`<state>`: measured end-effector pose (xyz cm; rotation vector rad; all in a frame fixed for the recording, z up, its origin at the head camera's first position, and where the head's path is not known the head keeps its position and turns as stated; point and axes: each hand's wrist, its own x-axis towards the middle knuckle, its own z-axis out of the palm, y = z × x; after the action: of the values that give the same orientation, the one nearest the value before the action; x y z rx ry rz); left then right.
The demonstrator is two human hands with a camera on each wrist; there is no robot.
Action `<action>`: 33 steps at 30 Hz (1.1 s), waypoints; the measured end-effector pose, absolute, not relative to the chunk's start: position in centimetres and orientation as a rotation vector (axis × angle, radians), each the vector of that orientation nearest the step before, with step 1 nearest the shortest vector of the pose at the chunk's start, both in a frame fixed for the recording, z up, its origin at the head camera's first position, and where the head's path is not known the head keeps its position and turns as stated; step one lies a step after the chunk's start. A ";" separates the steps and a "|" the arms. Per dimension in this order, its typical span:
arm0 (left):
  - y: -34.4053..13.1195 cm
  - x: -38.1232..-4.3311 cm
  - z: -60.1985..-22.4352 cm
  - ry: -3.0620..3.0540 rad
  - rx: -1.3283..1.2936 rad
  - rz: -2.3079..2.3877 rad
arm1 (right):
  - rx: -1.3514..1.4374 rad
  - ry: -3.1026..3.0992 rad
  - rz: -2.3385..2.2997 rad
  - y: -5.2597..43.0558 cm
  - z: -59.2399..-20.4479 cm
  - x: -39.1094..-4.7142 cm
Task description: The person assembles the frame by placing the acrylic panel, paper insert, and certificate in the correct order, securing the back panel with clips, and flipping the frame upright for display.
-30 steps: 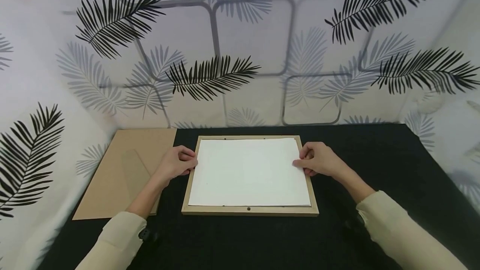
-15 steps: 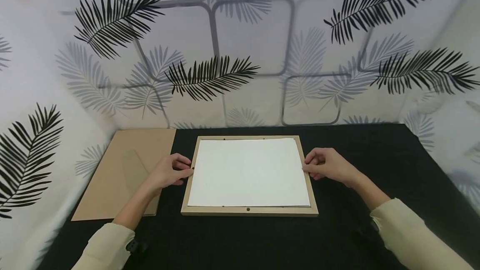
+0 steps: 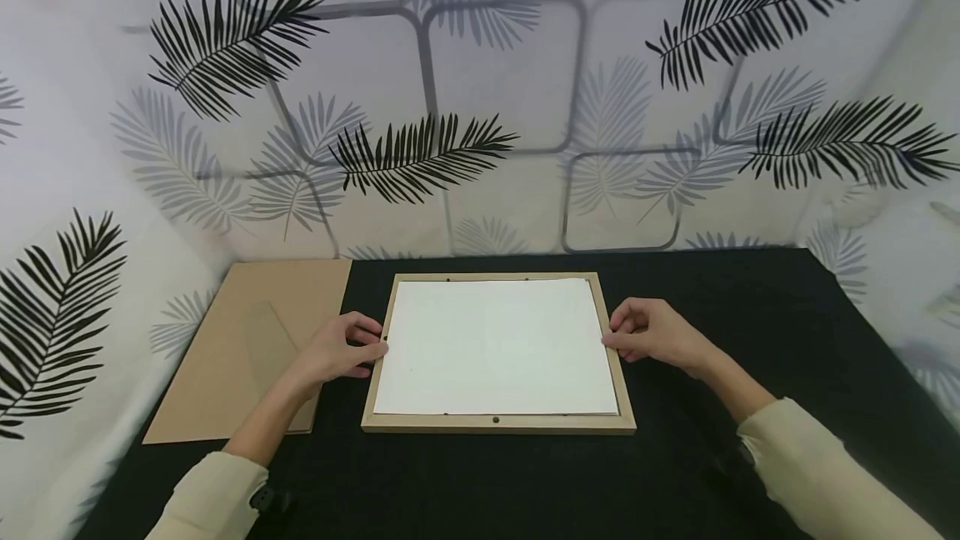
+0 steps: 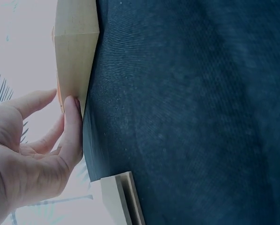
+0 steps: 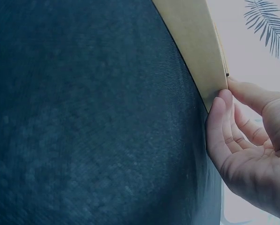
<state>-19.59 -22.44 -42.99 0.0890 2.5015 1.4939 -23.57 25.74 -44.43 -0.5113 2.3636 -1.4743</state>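
Observation:
A light wooden picture frame point(image 3: 555, 423) lies flat on the black cloth in the head view, with a white sheet point(image 3: 495, 348) inside its rim. My left hand point(image 3: 341, 348) holds the frame's left side, thumb on top at the sheet's edge. On the opposite side my right hand point(image 3: 651, 333) pinches the right rim, its thumb also on top. In the left wrist view, fingertips of the left hand point(image 4: 36, 150) touch the outer side of the frame point(image 4: 76, 56). The right wrist view has the right hand point(image 5: 257, 140) likewise against the frame's side point(image 5: 193, 37).
A brown board point(image 3: 292, 290) lies flat to the left, just beyond my left hand. Black cloth point(image 3: 735, 298) covers the table. A white curtain with leaf prints point(image 3: 510, 190) hangs behind and at the sides.
Both hands slid a little nearer along the frame's sides, and their thumbs drew outward from the sheet toward the rims. Over the last half second they barely moved. The frame stayed in place.

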 end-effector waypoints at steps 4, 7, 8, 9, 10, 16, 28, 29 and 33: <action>-22.4 -19.6 -43.1 2.525 0.098 1.476 | -0.493 2.345 -1.487 25.7 -44.4 -23.6; -22.4 -19.6 -43.1 2.535 0.101 1.465 | -0.483 2.344 -1.477 25.6 -44.4 -23.7; -22.4 -19.6 -43.1 2.533 0.099 1.465 | -0.482 2.345 -1.471 25.6 -44.4 -23.7; -22.4 -19.7 -43.2 2.531 0.097 1.465 | -0.481 2.352 -1.461 25.6 -44.5 -23.8; -22.4 -19.7 -43.1 2.529 0.094 1.466 | -0.483 2.360 -1.449 25.5 -44.5 -23.9; -22.2 -19.9 -43.0 2.530 0.104 1.464 | -0.551 2.401 -1.396 25.0 -44.4 -24.2; -22.0 -20.2 -43.2 2.535 0.215 1.455 | -0.618 2.464 -1.322 24.4 -44.4 -24.6; -22.0 -20.2 -43.3 2.538 0.218 1.449 | -0.628 2.462 -1.315 24.4 -44.5 -24.6; -22.1 -20.3 -43.5 2.543 0.229 1.436 | -0.634 2.458 -1.301 24.4 -44.6 -24.6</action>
<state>-20.28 -22.11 -43.50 0.2286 2.5430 1.4362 -24.59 24.37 -44.60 -0.6336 2.4578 -1.3014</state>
